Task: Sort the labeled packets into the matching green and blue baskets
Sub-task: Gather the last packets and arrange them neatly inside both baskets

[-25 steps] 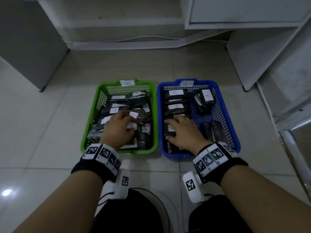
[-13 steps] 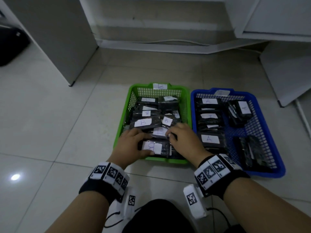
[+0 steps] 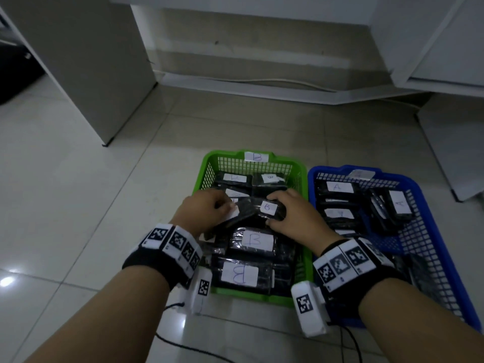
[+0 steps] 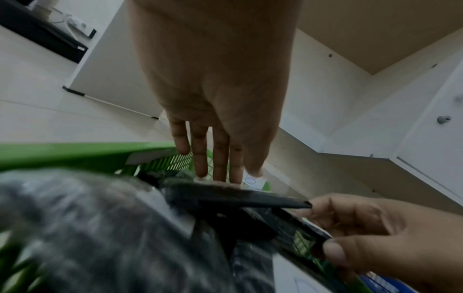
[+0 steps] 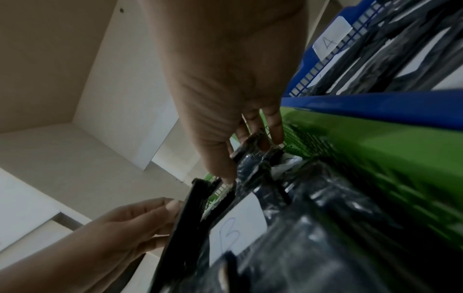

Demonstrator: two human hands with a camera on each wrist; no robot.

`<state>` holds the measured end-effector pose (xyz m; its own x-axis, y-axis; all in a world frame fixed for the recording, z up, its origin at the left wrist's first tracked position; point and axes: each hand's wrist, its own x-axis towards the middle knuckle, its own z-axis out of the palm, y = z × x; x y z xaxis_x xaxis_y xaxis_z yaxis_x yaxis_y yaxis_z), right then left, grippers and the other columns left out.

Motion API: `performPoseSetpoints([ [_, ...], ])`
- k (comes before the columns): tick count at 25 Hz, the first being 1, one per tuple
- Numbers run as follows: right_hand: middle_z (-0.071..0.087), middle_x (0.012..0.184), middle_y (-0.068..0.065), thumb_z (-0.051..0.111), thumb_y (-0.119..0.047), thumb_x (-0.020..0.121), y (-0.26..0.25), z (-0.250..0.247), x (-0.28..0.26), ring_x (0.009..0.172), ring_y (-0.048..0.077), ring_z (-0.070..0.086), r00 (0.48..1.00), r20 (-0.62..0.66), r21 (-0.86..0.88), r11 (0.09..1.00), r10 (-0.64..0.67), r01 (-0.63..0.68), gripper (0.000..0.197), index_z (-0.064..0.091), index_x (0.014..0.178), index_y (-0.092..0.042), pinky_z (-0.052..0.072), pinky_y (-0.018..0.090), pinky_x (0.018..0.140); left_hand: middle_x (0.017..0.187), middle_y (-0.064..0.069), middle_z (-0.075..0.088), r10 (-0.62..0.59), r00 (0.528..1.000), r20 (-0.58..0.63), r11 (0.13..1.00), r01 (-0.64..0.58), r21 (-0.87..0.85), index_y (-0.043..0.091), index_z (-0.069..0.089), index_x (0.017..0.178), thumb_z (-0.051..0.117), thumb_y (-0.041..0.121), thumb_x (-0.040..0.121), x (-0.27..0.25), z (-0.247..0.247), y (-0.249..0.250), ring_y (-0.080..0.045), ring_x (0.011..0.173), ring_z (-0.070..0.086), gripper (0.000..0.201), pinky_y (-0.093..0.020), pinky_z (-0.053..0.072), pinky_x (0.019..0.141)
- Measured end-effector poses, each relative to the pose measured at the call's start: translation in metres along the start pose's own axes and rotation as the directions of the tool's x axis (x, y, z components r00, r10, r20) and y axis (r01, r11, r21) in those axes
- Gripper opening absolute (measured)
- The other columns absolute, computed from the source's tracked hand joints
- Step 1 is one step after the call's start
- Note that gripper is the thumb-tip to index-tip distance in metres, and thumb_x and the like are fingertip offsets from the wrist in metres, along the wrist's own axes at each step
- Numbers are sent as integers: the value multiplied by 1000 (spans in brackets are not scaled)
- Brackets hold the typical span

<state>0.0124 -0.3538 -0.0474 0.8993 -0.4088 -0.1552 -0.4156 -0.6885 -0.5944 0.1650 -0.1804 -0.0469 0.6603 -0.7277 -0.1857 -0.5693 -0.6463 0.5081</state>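
Observation:
The green basket (image 3: 225, 154) carries a "B" tag on its far rim and is full of black packets with white "B" labels. To its right, the blue basket (image 3: 335, 169) holds packets labelled "A" (image 3: 337, 186). Both hands are over the middle of the green basket. My left hand (image 3: 220, 206) grips a black packet (image 4: 225, 192) whose white label tilts away. My right hand (image 3: 281, 210) pinches a packet labelled "B" (image 3: 268, 207) between thumb and fingers, just beside the left one. More "B" packets (image 3: 255, 241) lie below.
The baskets sit side by side on a pale tiled floor (image 3: 78, 192). A white cabinet panel (image 3: 86, 61) stands at the back left and another cabinet (image 3: 450, 142) at the right. A cable (image 3: 262, 81) runs along the wall base. Thin black cords (image 3: 183, 347) trail near my knees.
My right hand left the blue basket and joined the left in the green one. Both hands moved from the front packets to the basket's middle and lifted packets there. The view shifted left.

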Motion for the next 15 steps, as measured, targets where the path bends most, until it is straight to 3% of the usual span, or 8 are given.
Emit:
performPoseSetpoints([
  [3,45,118,-5,70,-23,78,1,0,21,112,14,48,996,-89,73,997,1,5,50,52,125,-28,46,30,94,98,7,68,11,1000,12,999,-12,32,26,69,100,58,39,89,30,-14,2,-14,90,62,20,-31,50,83],
  [5,43,114,-5,68,-23,79,3,-2,36,111,15,46,989,-147,61,998,19,-10,47,53,123,-29,45,29,92,101,11,67,80,984,157,996,-71,-61,28,69,106,67,41,83,45,-18,7,-9,90,62,27,-27,49,85],
  [7,43,115,0,67,-23,79,7,-7,51,110,20,47,975,-217,55,998,50,-39,43,55,120,-28,45,31,92,98,13,66,155,923,352,985,-116,-129,28,70,103,76,35,76,51,-12,14,-6,89,63,29,-24,48,86],
  [8,44,118,3,66,-23,80,10,-9,59,110,23,49,971,-231,42,998,65,-57,42,55,120,-27,46,34,92,97,13,66,177,904,389,983,-140,-120,27,72,98,76,34,76,54,-8,16,-6,90,62,23,-24,48,87],
  [12,39,126,10,66,-41,80,10,-2,85,108,32,54,981,-79,-98,977,180,-187,53,45,125,-22,49,33,84,105,4,67,147,952,268,989,-149,-14,22,72,99,59,32,91,67,-2,17,-12,99,60,18,-24,44,89],
  [15,42,123,13,74,-61,63,6,13,92,100,34,58,959,-63,-180,942,275,-282,82,35,123,-20,50,34,72,102,4,67,63,984,168,998,-57,-38,22,69,101,52,19,93,73,-1,15,-9,94,58,19,-21,42,83],
])
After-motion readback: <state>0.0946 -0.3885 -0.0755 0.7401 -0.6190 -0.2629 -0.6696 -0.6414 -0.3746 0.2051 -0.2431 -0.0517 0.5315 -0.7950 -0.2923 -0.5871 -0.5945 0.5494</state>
